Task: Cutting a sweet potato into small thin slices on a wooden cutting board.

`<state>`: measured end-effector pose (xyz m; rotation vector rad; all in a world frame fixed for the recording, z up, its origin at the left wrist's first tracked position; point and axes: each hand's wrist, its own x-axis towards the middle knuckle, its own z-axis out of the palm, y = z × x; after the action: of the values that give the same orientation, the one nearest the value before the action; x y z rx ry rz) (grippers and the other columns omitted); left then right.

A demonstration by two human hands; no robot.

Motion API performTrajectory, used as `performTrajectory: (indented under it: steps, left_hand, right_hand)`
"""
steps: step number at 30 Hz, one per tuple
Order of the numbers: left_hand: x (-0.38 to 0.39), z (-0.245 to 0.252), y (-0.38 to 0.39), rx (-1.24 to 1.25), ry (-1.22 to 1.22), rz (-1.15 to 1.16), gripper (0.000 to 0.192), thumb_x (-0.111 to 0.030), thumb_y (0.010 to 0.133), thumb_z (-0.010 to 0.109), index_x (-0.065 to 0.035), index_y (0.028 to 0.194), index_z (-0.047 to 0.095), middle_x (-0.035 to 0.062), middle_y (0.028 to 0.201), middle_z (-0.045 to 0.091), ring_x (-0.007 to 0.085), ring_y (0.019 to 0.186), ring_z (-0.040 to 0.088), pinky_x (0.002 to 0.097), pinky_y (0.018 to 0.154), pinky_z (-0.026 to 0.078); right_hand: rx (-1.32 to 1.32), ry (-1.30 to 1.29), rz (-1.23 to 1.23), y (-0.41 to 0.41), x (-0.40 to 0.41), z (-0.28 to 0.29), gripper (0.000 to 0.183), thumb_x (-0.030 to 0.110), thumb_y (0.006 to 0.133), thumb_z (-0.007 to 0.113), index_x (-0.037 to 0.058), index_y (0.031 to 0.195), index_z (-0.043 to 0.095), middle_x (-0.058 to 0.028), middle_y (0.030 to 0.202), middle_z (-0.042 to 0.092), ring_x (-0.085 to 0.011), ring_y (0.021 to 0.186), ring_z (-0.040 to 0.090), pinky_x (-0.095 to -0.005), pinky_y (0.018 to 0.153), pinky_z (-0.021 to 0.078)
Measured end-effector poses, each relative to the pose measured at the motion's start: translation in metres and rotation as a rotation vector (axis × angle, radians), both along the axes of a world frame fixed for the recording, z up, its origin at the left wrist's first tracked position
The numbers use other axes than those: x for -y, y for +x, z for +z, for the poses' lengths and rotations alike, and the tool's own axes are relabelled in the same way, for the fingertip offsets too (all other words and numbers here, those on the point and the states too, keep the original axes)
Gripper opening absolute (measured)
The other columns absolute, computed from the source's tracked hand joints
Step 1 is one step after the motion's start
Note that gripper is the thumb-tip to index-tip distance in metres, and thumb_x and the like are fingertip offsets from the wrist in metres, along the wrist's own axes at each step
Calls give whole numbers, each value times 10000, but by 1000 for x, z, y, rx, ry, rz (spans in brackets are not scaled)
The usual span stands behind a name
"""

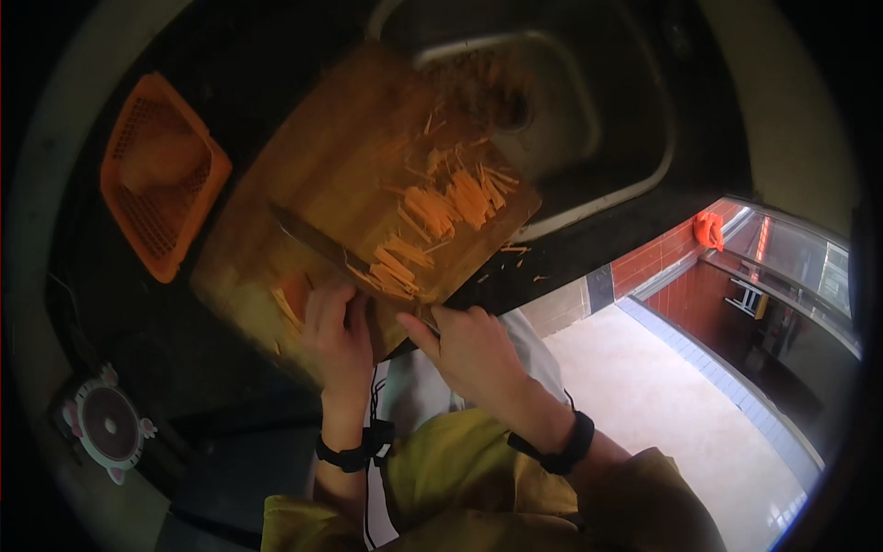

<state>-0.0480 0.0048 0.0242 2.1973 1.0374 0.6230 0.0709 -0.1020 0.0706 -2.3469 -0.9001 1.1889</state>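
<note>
A wooden cutting board [324, 159] lies before me at a slant. My right hand [476, 352] grips the handle of a kitchen knife [314, 238], whose blade reaches up and left across the board. Curled fingers of my left hand [338, 324] hold down a carrot piece [295, 295] near the board's lower left, partly hidden by the fingers. The knife lies just beyond the left fingertips. Cut carrot sticks [431, 210] lie in clumps on the board's right part, and a few more sit against the blade.
A sink [579, 131] adjoins the board's upper right, with blurred scraps near its drain. An orange plastic basket [165, 252] holding a pale item stands at left. Carrot bits [514, 248] lie on the dark counter's edge. A cat-shaped round object [110, 424] is at lower left.
</note>
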Motion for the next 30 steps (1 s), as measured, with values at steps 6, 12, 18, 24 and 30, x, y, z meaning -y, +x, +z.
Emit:
performTrajectory:
  steps: [6,12,18,24,30]
  left_hand:
    - [1,0,-1,-32,-32,-10,204,144,764,667,21,919,621,161,950,667,338,841,630,388,735,502]
    - [-3,0,3,-1,-5,-10,201,155,761,650,27,913,618,164,940,661,345,844,627,388,740,502]
    - [-1,1,5,20,8,-5,194,137,770,659,19,919,623,153,931,666,339,841,635,382,729,507]
    - [3,-3,4,5,-23,29,178,121,777,665,16,915,630,150,934,672,336,855,642,383,737,509]
    - [2,-3,1,40,-27,31,177,127,775,663,19,913,636,154,927,676,335,865,646,385,746,512]
  right_hand:
    - [-82,50,-47,2,-2,12,515,443,978,566,-3,726,618,-241,594,595,-446,585,610,-503,558,504]
    - [-22,74,-30,-2,-1,-1,518,445,969,580,-6,717,618,-236,598,597,-442,595,617,-490,555,513]
    - [53,59,-48,-7,-4,-12,604,539,971,524,-1,723,631,-231,610,613,-421,597,643,-492,572,536]
    - [-17,44,-57,-5,-3,-6,628,549,988,481,-19,777,649,-264,681,632,-450,668,649,-515,641,538]
    - [-66,31,-48,-7,-1,-2,626,546,988,481,-21,789,657,-270,697,637,-453,688,651,-524,653,536]
